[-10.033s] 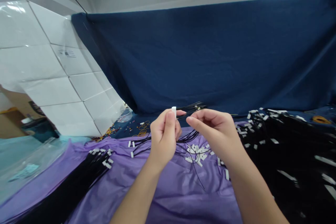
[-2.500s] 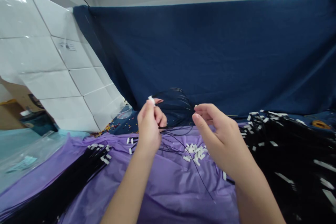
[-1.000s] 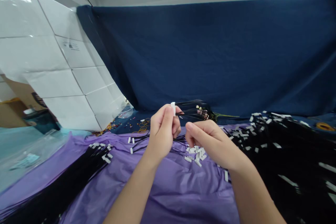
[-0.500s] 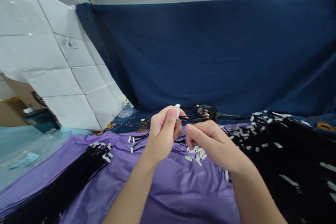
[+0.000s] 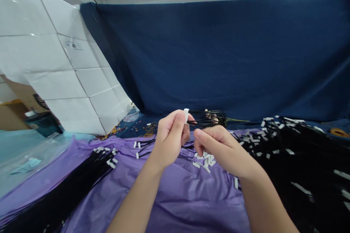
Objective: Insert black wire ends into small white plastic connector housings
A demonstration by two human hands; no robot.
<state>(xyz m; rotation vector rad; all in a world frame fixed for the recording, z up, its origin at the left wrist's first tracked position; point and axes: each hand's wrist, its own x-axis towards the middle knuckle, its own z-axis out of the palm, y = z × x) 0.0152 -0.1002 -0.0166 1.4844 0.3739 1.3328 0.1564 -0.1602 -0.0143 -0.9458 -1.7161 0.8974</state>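
In the middle of the view my left hand pinches a small white connector upright between thumb and fingers. Close to its right is my right hand, thumb against curled index finger; whatever it may grip is hidden. The two hands are slightly apart. Behind them runs a loose bunch of thin black cables. Beneath my right hand, several loose white connectors lie in a heap on the purple sheet.
A bundle of black cables with white ends lies at left, a larger black pile at right. White boxes are stacked at the left, beside a dark blue cloth. Rubber bands and small coloured bits lie behind.
Almost nothing differs. The white connector in my left hand has tilted very slightly, and both hands sit a touch further right in the view.
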